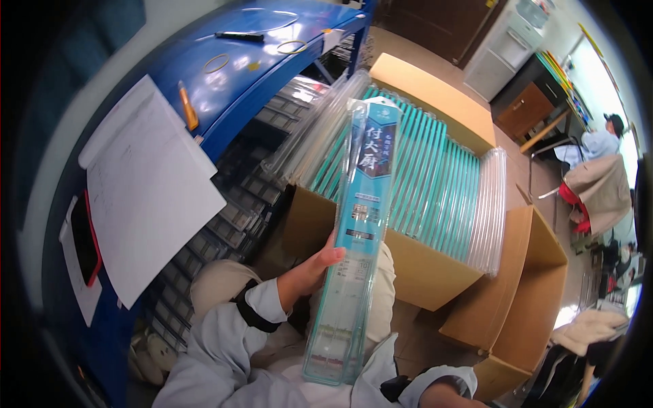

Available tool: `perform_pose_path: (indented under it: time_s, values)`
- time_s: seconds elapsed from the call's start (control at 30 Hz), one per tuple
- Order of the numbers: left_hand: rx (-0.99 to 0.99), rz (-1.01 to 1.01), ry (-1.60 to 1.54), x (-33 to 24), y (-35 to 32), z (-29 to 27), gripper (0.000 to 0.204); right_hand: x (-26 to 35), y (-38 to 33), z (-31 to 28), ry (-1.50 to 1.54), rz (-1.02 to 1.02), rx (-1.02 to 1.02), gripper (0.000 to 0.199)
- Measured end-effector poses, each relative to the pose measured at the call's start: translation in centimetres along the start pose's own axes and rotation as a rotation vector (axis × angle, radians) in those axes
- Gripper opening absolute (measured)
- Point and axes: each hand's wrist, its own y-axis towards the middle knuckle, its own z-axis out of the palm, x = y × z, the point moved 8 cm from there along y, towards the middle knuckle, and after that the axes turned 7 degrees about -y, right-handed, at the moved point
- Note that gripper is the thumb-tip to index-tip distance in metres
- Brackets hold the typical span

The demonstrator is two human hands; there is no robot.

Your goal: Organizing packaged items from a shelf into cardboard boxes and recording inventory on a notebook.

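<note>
My left hand (314, 266) is closed round the left edge of a long clear plastic package (362, 211) with a teal printed card, its thumb across the front. The package stands tilted in front of my body, its hang tab at the far end. Its lower part is see-through, and I cannot make out what it contains. At the lower edge only the wrist side of my right hand (445, 394) shows; its fingers are out of the picture. Behind the package, an open cardboard carton (435, 272) holds several similar teal-edged packages (428, 177) standing in a row.
An opened, emptier carton (517, 292) lies to the right. On the left is a blue table (170, 51) with paper sheets (146, 190), an orange-handled cutter (188, 105), a black pen (239, 37) and a red-edged phone (86, 238). Another person (598, 139) sits at the far right.
</note>
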Motion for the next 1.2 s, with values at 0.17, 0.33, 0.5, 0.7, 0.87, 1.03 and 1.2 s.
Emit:
perform_pose_path:
  time_s: [0.17,0.33,0.5,0.7,0.87,1.03,1.2]
  values:
    - [-0.030,0.149,0.124,-0.9,-0.2,1.1,0.095,4.0,-1.4,0.7,-0.054,-0.474,-0.021,0.048]
    - [-0.046,0.222,0.243,-1.2,0.1,1.5,0.100,4.1,-2.7,0.9,-0.324,-0.402,0.079,0.028]
    - [-0.059,0.254,0.260,-1.8,-0.8,2.5,0.108,-2.2,-11.1,-6.4,-1.218,0.684,0.180,0.048]
    - [-0.182,0.306,0.358,-0.1,-1.2,1.5,0.109,-7.6,-20.0,-10.4,-0.623,1.496,-0.347,0.073]
    - [-0.180,0.245,0.141,0.7,-1.4,1.0,0.096,-7.2,-20.2,-10.8,-0.367,1.524,-0.571,0.061]
    - [-0.066,0.210,-0.137,0.4,-1.5,1.7,0.076,-6.2,-20.4,-11.7,-0.177,1.445,-0.774,0.062]
    - [-0.117,0.243,-0.008,0.8,-1.1,1.0,0.081,-5.6,-20.7,-12.3,0.001,1.392,-0.823,0.070]
